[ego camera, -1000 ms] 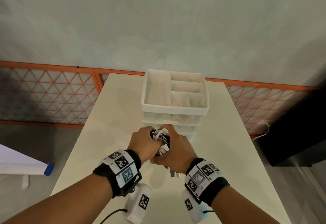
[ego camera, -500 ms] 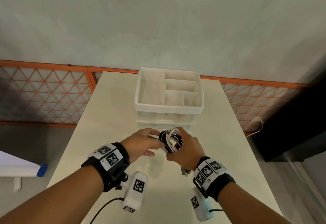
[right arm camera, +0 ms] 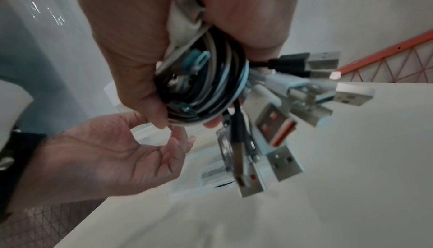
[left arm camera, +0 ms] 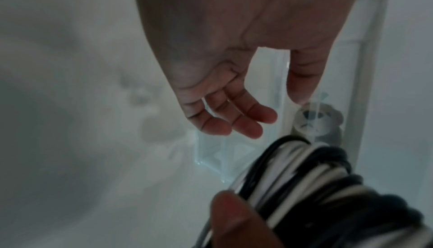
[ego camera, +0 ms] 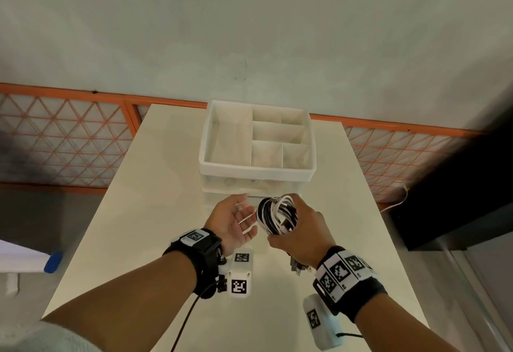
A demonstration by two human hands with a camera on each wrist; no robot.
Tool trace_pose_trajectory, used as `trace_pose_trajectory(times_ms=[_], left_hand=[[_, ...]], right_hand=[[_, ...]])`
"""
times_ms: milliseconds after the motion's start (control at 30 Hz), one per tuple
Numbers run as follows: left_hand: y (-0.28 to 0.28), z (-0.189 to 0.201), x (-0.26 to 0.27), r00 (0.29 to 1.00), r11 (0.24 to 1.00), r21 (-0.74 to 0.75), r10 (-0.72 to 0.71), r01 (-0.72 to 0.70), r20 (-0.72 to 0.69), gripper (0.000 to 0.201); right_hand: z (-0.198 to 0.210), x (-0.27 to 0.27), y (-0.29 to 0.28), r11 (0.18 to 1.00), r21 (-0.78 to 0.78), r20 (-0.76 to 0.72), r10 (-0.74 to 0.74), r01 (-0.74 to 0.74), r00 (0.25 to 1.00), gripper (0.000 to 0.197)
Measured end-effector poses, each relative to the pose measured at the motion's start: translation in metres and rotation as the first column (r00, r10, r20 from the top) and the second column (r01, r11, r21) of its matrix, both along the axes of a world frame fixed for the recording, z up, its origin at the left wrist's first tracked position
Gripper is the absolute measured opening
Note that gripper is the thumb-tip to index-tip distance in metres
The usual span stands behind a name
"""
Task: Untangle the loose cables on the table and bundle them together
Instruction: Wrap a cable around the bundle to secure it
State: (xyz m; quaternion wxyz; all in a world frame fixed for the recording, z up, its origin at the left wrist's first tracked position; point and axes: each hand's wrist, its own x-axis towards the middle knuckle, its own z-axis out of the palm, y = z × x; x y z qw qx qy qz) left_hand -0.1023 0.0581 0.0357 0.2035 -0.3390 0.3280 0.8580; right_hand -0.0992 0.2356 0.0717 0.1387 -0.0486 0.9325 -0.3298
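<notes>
A coil of black and white cables [ego camera: 277,216] [left arm camera: 311,183] [right arm camera: 206,85] is held above the table, gripped by my right hand [ego camera: 299,229] [right arm camera: 164,35] with thumb and fingers curled round it. Several USB plugs [right arm camera: 304,94] [ego camera: 298,267] hang out of the bundle below that hand. My left hand [ego camera: 233,220] [left arm camera: 234,78] [right arm camera: 117,152] hovers just left of the coil, palm up, fingers relaxed and spread, touching nothing.
A white compartmented organiser [ego camera: 258,174] stands on a clear drawer unit [left arm camera: 222,155] just beyond the hands on the cream table [ego camera: 155,185]. An orange lattice railing [ego camera: 61,135] runs behind the table. A dark cabinet [ego camera: 458,199] stands to the right.
My left hand has let go of the coil and opened, drifting slightly left. The right hand now holds the coil alone and has turned it upward.
</notes>
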Motion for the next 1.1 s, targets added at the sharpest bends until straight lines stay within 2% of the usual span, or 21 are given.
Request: trace_pose_trajectory(times_ms=[200, 267, 300, 333, 367, 433, 467, 533, 567, 600, 767, 867, 967, 1100], left_hand=[[-0.001, -0.005, 0.045, 0.981, 0.981, -0.037, -0.19, 0.191, 0.031, 0.019], [-0.006, 0.008, 0.055, 0.942, 0.936, -0.111, -0.334, 0.335, 0.029, 0.024], [-0.01, 0.018, 0.057, 0.901, 0.879, -0.21, -0.433, 0.428, 0.02, 0.025], [-0.013, 0.027, 0.056, 0.853, 0.797, -0.353, -0.522, 0.49, 0.007, 0.025], [-0.017, 0.036, 0.053, 0.818, 0.701, -0.524, -0.576, 0.484, -0.014, 0.023], [-0.026, 0.046, 0.045, 0.778, 0.461, -0.828, -0.626, 0.319, -0.049, 0.023], [-0.032, 0.046, 0.043, 0.748, 0.292, -0.924, -0.664, 0.247, -0.009, 0.029], [-0.042, 0.04, 0.044, 0.64, -0.068, -0.968, -0.739, 0.241, 0.211, 0.047], [-0.045, 0.034, 0.049, 0.587, -0.172, -0.948, -0.752, 0.266, 0.301, 0.053], [-0.047, 0.028, 0.054, 0.555, -0.222, -0.933, -0.756, 0.283, 0.348, 0.055], [-0.047, 0.028, 0.07, 0.525, -0.248, -0.939, -0.78, 0.24, 0.34, 0.041], [-0.049, 0.037, 0.064, 0.535, -0.279, -0.93, -0.762, 0.238, 0.365, 0.033], [-0.051, 0.044, 0.059, 0.529, -0.288, -0.926, -0.761, 0.242, 0.375, 0.026], [-0.054, 0.046, 0.054, 0.507, -0.313, -0.913, -0.76, 0.262, 0.406, 0.024]], right_hand=[[0.01, -0.002, 0.002, 0.999, -0.005, -0.026, 0.041, -0.042, 0.999, 0.067], [0.017, -0.004, 0.0, 0.998, -0.001, -0.042, 0.061, -0.061, 0.997, 0.067], [0.019, -0.006, -0.002, 0.998, 0.0, -0.048, 0.07, -0.07, 0.996, 0.067], [0.022, -0.008, -0.004, 0.997, 0.004, -0.051, 0.082, -0.082, 0.995, 0.068], [0.023, -0.01, -0.007, 0.996, 0.011, -0.052, 0.094, -0.094, 0.994, 0.07], [0.025, -0.015, -0.013, 0.993, 0.029, -0.057, 0.12, -0.118, 0.991, 0.073], [0.026, -0.017, -0.016, 0.991, 0.037, -0.058, 0.133, -0.131, 0.989, 0.074], [0.027, -0.02, -0.022, 0.985, 0.058, -0.063, 0.167, -0.163, 0.984, 0.075], [0.028, -0.022, -0.025, 0.981, 0.074, -0.068, 0.187, -0.182, 0.98, 0.075], [0.028, -0.024, -0.028, 0.974, 0.099, -0.075, 0.211, -0.203, 0.975, 0.076], [0.026, -0.032, -0.043, 0.888, 0.306, -0.009, 0.364, -0.344, 0.931, 0.084], [0.022, -0.034, -0.052, 0.819, 0.392, 0.053, 0.434, -0.419, 0.899, 0.084], [0.021, -0.038, -0.061, 0.765, 0.441, 0.083, 0.486, -0.47, 0.87, 0.083], [0.026, -0.047, -0.072, 0.765, 0.436, 0.044, 0.508, -0.474, 0.861, 0.088]])
